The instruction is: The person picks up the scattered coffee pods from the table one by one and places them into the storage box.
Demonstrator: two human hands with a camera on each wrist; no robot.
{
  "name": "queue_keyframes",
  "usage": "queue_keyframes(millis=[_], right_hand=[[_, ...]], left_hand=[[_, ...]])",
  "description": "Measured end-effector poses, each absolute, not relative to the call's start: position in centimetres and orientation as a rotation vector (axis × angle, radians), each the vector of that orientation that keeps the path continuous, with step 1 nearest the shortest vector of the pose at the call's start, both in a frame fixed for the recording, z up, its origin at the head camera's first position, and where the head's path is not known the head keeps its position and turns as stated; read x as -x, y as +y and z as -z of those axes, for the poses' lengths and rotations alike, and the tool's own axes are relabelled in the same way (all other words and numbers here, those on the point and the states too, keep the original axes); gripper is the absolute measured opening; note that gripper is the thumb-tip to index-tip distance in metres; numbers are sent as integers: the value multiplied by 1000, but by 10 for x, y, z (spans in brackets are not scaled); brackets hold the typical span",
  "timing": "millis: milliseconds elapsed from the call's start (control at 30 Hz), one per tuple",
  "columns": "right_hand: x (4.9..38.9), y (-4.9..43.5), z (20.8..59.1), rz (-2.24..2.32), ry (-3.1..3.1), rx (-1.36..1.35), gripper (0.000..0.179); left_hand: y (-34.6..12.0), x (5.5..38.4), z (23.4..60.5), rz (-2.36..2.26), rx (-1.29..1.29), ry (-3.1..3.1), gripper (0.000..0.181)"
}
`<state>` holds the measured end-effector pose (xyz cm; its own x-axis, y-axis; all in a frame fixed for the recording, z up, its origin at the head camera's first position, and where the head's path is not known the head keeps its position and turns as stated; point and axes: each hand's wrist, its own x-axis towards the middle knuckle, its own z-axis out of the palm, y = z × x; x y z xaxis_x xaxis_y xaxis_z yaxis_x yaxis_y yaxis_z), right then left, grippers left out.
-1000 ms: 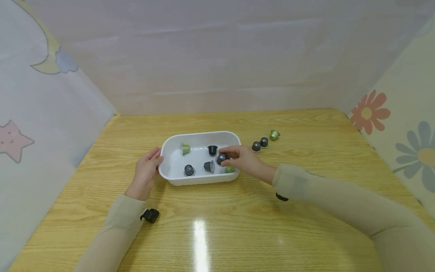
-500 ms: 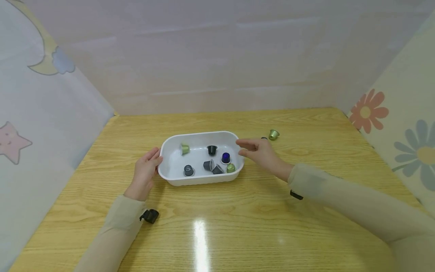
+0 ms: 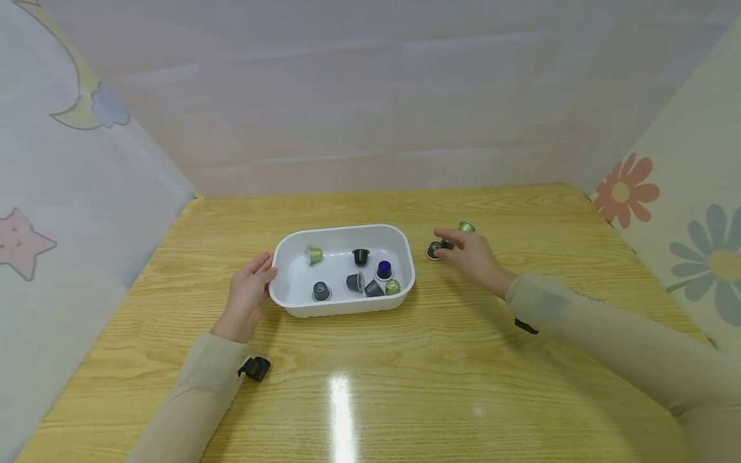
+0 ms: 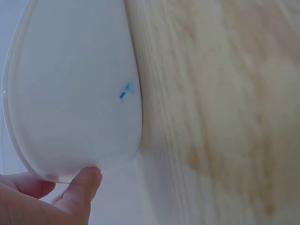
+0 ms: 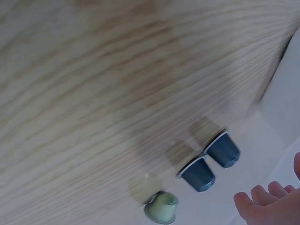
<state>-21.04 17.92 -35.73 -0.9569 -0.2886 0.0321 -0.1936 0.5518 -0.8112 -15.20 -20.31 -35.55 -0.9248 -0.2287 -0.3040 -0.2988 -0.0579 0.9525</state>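
My left hand grips the left end of a white tub, the thumb pressed on its outer wall in the left wrist view. Coffee capsules lie in the tub: a pale green one, a black one, a blue one, a bright green one and several grey ones. Right of the tub, my right hand reaches over the table with thumb and fingers apart, close to a dark capsule. A second dark capsule and a green capsule sit beside it.
The wooden table meets a pale cloth backdrop at its far edge. Printed cloth hangs on both sides. A small black device is at the left cuff, another under the right sleeve.
My right hand let go of a capsule inside the tub, then withdrew rightward over the rim to the loose capsules on the table. My left hand kept its grip on the tub.
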Motion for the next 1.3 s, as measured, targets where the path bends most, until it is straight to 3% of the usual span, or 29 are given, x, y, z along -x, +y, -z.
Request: queue_keyframes(millis=[733,1300], right_hand=[[249,206,373,1198,2640,326,62],[266,201,384,1243,2602,236,51]], left_hand=[[-203,155,354,-2190,602,2096,54],[-204,154,357,-2191,585,2105,54]])
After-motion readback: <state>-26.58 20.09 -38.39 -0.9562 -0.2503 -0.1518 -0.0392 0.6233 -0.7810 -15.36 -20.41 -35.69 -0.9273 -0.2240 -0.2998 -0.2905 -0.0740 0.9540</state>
